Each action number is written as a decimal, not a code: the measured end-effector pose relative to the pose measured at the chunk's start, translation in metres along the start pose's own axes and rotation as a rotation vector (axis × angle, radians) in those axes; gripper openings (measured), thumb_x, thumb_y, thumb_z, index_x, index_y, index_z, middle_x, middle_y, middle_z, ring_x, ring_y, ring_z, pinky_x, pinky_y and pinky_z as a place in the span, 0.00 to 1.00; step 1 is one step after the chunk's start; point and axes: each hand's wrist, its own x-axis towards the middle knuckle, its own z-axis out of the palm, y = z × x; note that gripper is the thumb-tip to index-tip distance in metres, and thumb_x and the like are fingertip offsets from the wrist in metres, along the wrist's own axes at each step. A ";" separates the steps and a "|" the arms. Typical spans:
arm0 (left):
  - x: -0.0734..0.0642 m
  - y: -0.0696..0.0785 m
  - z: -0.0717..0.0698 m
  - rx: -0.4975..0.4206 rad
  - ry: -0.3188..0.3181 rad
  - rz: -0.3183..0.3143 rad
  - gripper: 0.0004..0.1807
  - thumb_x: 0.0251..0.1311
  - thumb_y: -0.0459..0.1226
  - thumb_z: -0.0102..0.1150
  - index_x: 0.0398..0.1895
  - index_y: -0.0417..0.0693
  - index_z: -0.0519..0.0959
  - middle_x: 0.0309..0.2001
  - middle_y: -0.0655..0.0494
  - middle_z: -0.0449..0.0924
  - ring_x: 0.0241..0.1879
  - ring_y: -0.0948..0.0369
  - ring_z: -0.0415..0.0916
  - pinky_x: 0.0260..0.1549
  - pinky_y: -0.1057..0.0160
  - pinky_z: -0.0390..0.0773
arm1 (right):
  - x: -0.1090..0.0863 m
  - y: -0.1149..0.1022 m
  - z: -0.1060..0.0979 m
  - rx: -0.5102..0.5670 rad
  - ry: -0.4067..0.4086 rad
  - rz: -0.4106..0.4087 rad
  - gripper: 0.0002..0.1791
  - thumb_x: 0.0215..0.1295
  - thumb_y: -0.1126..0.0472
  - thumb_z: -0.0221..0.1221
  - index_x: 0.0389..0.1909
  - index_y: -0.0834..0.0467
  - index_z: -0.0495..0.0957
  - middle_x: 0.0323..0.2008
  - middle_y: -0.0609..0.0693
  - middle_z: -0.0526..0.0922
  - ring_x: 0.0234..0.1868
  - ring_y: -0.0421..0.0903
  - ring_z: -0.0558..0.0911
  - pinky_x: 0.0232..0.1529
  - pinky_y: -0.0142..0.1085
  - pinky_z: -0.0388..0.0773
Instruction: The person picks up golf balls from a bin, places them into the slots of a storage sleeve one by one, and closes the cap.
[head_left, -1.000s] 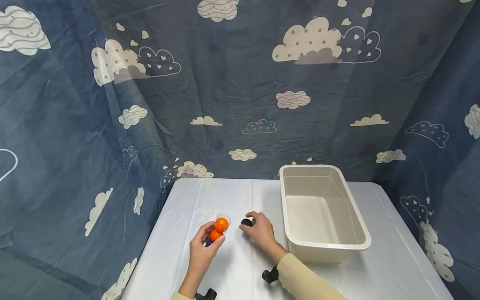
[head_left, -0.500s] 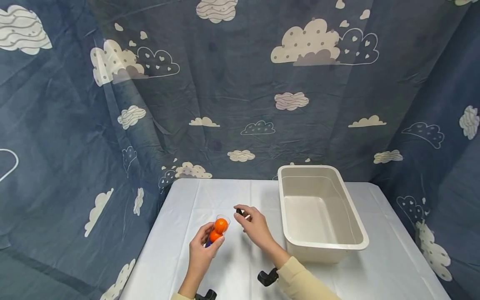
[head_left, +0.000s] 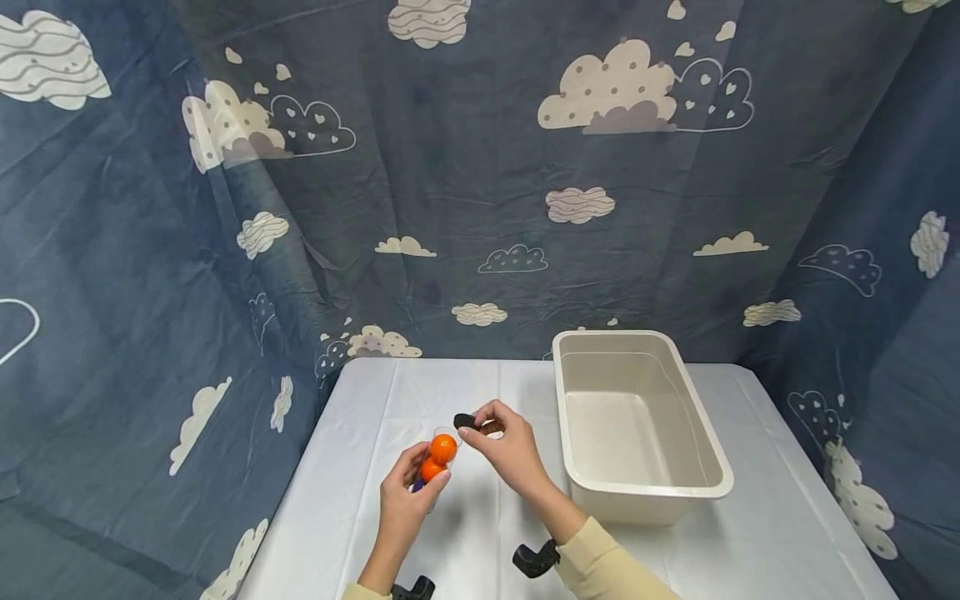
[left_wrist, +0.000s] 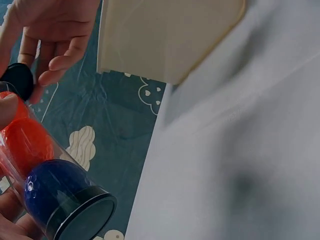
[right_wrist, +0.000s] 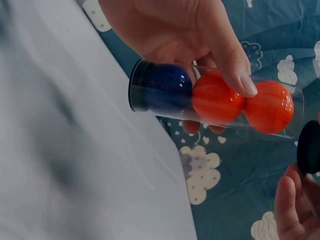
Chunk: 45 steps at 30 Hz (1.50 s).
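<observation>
My left hand [head_left: 405, 500] grips a clear plastic tube [right_wrist: 200, 117] tilted above the table. Inside it, a dark blue ball [right_wrist: 170, 89] sits at the black-capped end, followed by two orange balls [right_wrist: 218, 97] toward the other, uncapped end. A round black cap [head_left: 466, 422] is pinched between the thumb and fingers of my right hand [head_left: 513, 446]. In the head view the cap is just up and right of the tube's mouth; the right wrist view shows a small gap between cap and rim.
On the right of the white-covered table [head_left: 525, 392] stands a deep beige plastic bin [head_left: 645, 492], close beside my right forearm. A dark blue curtain [head_left: 450, 167] with a cloud print hangs behind and at both sides. Black wrist cameras [head_left: 536, 560] are strapped to my wrists.
My right hand has moved left with the black cap, turning it and bringing it near the tube's mouth. The left hand and tube have stayed nearly still.
</observation>
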 end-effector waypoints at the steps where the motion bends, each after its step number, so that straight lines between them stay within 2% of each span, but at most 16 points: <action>1: 0.000 0.000 0.001 -0.001 -0.001 0.002 0.26 0.52 0.39 0.78 0.55 0.56 0.81 0.47 0.61 0.85 0.46 0.61 0.83 0.50 0.54 0.79 | -0.001 0.000 0.000 0.002 -0.006 -0.010 0.14 0.60 0.46 0.71 0.39 0.46 0.79 0.42 0.43 0.83 0.40 0.45 0.83 0.37 0.39 0.82; 7: 0.003 0.002 0.007 -0.028 -0.021 0.022 0.26 0.52 0.42 0.78 0.55 0.58 0.81 0.48 0.62 0.85 0.47 0.61 0.83 0.50 0.55 0.80 | -0.002 -0.003 -0.002 0.012 -0.058 -0.087 0.16 0.62 0.46 0.70 0.49 0.43 0.83 0.47 0.39 0.84 0.46 0.43 0.82 0.42 0.39 0.83; 13: 0.006 0.005 0.012 -0.043 -0.048 0.051 0.26 0.53 0.37 0.77 0.56 0.60 0.81 0.48 0.62 0.85 0.47 0.61 0.83 0.50 0.55 0.79 | -0.004 -0.003 -0.003 -0.015 -0.080 -0.123 0.16 0.63 0.46 0.69 0.51 0.42 0.85 0.47 0.37 0.85 0.47 0.41 0.82 0.39 0.40 0.83; 17: 0.007 0.006 0.013 -0.057 -0.057 0.048 0.26 0.52 0.38 0.78 0.55 0.61 0.81 0.47 0.62 0.85 0.46 0.61 0.83 0.48 0.56 0.79 | -0.004 -0.002 -0.004 -0.031 -0.080 -0.121 0.15 0.62 0.46 0.70 0.50 0.39 0.86 0.46 0.36 0.86 0.46 0.40 0.83 0.39 0.39 0.83; 20: 0.007 0.006 0.012 -0.066 -0.064 0.049 0.26 0.52 0.41 0.78 0.55 0.61 0.81 0.47 0.62 0.85 0.46 0.60 0.83 0.46 0.58 0.78 | -0.005 -0.001 -0.004 -0.027 -0.076 -0.113 0.14 0.61 0.45 0.70 0.48 0.38 0.86 0.44 0.35 0.86 0.46 0.39 0.83 0.39 0.40 0.83; 24: 0.007 0.006 0.013 -0.084 -0.080 0.071 0.25 0.55 0.38 0.76 0.57 0.56 0.80 0.49 0.58 0.85 0.48 0.58 0.82 0.49 0.62 0.79 | -0.006 -0.002 -0.004 -0.012 -0.062 -0.120 0.15 0.62 0.47 0.70 0.49 0.42 0.87 0.44 0.38 0.87 0.46 0.40 0.84 0.40 0.40 0.84; 31: 0.008 0.006 0.015 -0.137 -0.090 0.092 0.26 0.56 0.32 0.73 0.60 0.51 0.79 0.52 0.53 0.84 0.52 0.55 0.81 0.52 0.64 0.79 | -0.011 -0.004 0.007 0.007 0.019 -0.135 0.16 0.62 0.49 0.70 0.50 0.45 0.88 0.51 0.39 0.86 0.53 0.40 0.83 0.39 0.36 0.84; 33: 0.008 0.011 0.016 -0.151 -0.090 0.080 0.26 0.57 0.31 0.72 0.59 0.49 0.78 0.53 0.51 0.84 0.52 0.54 0.81 0.53 0.60 0.79 | -0.012 -0.002 0.011 -0.025 0.049 -0.159 0.16 0.63 0.49 0.68 0.51 0.44 0.87 0.53 0.38 0.85 0.55 0.38 0.82 0.39 0.35 0.83; 38: 0.003 0.036 0.011 -0.159 -0.098 0.048 0.24 0.58 0.30 0.71 0.58 0.38 0.78 0.52 0.44 0.83 0.53 0.50 0.81 0.55 0.49 0.77 | -0.016 0.003 0.016 -0.092 0.090 -0.239 0.16 0.66 0.49 0.66 0.52 0.47 0.87 0.54 0.39 0.84 0.56 0.36 0.81 0.40 0.35 0.83; 40: 0.002 0.041 0.010 -0.163 -0.106 0.045 0.24 0.58 0.29 0.71 0.58 0.36 0.78 0.52 0.43 0.83 0.53 0.49 0.81 0.54 0.50 0.77 | -0.017 0.005 0.016 -0.123 0.108 -0.301 0.15 0.67 0.50 0.66 0.52 0.48 0.87 0.54 0.41 0.85 0.55 0.38 0.82 0.41 0.37 0.84; 45: 0.001 0.039 0.014 -0.192 -0.111 0.012 0.23 0.59 0.28 0.69 0.59 0.39 0.78 0.53 0.44 0.83 0.52 0.50 0.81 0.52 0.57 0.79 | -0.019 0.011 0.017 -0.276 0.195 -0.490 0.13 0.69 0.54 0.65 0.52 0.50 0.87 0.53 0.47 0.85 0.55 0.43 0.83 0.49 0.42 0.82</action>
